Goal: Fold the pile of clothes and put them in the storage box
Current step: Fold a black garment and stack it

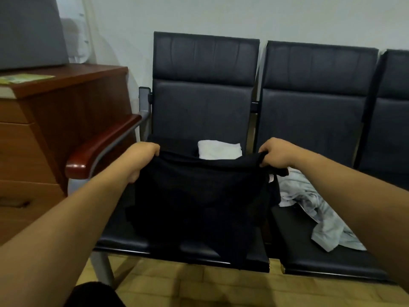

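Black fabric fills the middle of the view: a dark garment [199, 200] hangs stretched between both hands above the first seat [124, 239] of a row of padded chairs. The left grip [143, 155] has its fingers curled over the top left corner and pinches the edge. The right grip [276, 155] is closed round the top right corner, with a bunched bit of fabric poking out below the knuckles. The top hem runs almost level from one grip to the other. The rest drops below them, and its lower part drapes over the seat down to the front rim.

Just behind the hem, a folded white cloth [219, 149] lies at the back of the same seat, against the backrest. A crumpled pale grey garment [309, 202] sprawls on the next seat [321, 260] to the right, beside the right forearm. To the left stands a wooden cabinet [44, 129] with a grey box [28, 32] on top. A red-brown armrest [99, 147] sits between the cabinet and the first seat.
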Demonstrator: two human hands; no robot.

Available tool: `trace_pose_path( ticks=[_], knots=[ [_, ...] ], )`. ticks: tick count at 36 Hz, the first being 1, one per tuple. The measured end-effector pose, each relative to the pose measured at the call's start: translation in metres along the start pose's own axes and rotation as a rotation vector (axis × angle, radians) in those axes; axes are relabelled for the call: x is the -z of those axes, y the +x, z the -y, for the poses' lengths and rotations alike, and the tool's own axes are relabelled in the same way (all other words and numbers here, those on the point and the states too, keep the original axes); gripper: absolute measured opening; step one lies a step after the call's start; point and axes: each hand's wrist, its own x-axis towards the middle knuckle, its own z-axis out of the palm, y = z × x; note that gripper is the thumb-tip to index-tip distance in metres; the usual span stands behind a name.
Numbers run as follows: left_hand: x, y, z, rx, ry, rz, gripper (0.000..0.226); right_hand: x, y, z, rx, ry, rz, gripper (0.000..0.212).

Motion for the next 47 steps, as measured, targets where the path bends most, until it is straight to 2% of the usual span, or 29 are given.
trace_pose_path(
  ticks=[2, 4, 6, 8, 9, 11, 12, 13, 16, 19, 20, 22, 24, 26, 30, 35, 37, 38, 40, 43, 47],
  knots=[
    [-0.009, 0.008, 0.017, 0.029, -0.035, -0.007, 0.013, -0.007, 0.014, 0.009, 0.008, -0.091, 0.050, 0.008],
    [-0.018, 0.019, 0.032, 0.061, -0.093, -0.035, 0.017, -0.011, 0.033, 0.020, 0.024, -0.121, 0.006, 0.014],
    [-0.023, 0.030, 0.044, 0.090, -0.161, -0.080, 0.024, -0.012, 0.055, 0.032, 0.061, -0.062, -0.208, 0.013],
    [-0.023, 0.045, 0.053, 0.090, -0.190, -0.144, 0.024, -0.016, 0.079, 0.046, 0.111, -0.006, -0.464, 0.028],
    [-0.023, 0.053, 0.055, 0.081, -0.181, -0.176, 0.022, -0.020, 0.089, 0.054, 0.138, -0.024, -0.527, 0.040],
    [-0.023, 0.068, 0.059, 0.064, -0.164, -0.225, 0.019, -0.037, 0.107, 0.066, 0.151, -0.111, -0.480, 0.075],
    [-0.024, 0.072, 0.058, 0.054, -0.165, -0.242, 0.020, -0.046, 0.111, 0.070, 0.138, -0.129, -0.418, 0.088],
    [-0.025, 0.079, 0.060, 0.040, -0.148, -0.252, 0.021, -0.059, 0.117, 0.074, 0.120, -0.125, -0.349, 0.092],
    [-0.034, 0.092, 0.067, -0.028, -0.049, -0.242, 0.027, -0.098, 0.119, 0.066, 0.074, -0.039, -0.209, 0.069],
    [-0.041, 0.103, 0.075, -0.020, 0.058, -0.213, 0.018, -0.137, 0.110, 0.034, -0.051, 0.033, -0.105, 0.049],
    [-0.042, 0.106, 0.077, -0.022, 0.109, -0.199, 0.014, -0.149, 0.107, 0.020, -0.106, 0.035, -0.101, 0.050],
    [-0.043, 0.110, 0.080, -0.028, 0.189, -0.178, 0.021, -0.166, 0.102, -0.005, -0.248, 0.069, -0.102, 0.067],
    [-0.043, 0.114, 0.085, -0.045, 0.223, -0.144, 0.025, -0.177, 0.096, -0.020, -0.417, 0.101, -0.018, 0.085],
    [-0.042, 0.115, 0.089, -0.045, 0.235, -0.097, 0.016, -0.182, 0.094, -0.028, -0.494, 0.111, 0.056, 0.092],
    [-0.041, 0.116, 0.100, -0.067, 0.243, -0.014, 0.011, -0.189, 0.092, -0.029, -0.437, 0.071, -0.006, 0.087],
    [-0.035, 0.119, 0.108, -0.048, 0.228, -0.016, 0.009, -0.203, 0.102, -0.021, -0.368, 0.127, 0.041, 0.055],
    [-0.032, 0.119, 0.109, -0.024, 0.179, -0.030, 0.013, -0.205, 0.103, -0.021, -0.342, 0.183, 0.039, 0.036],
    [-0.030, 0.118, 0.109, -0.014, 0.151, -0.041, 0.018, -0.204, 0.102, -0.021, -0.315, 0.215, 0.020, 0.036],
    [-0.029, 0.119, 0.107, -0.004, 0.072, -0.068, 0.030, -0.200, 0.098, -0.022, -0.236, 0.352, -0.091, 0.033],
    [-0.027, 0.113, 0.104, 0.001, -0.111, -0.087, 0.036, -0.190, 0.090, -0.021, -0.197, 0.759, -0.252, 0.027],
    [-0.027, 0.093, 0.091, 0.018, -0.357, -0.091, 0.031, -0.167, 0.081, -0.028, -0.279, 1.257, -0.219, 0.018]
  ],
)
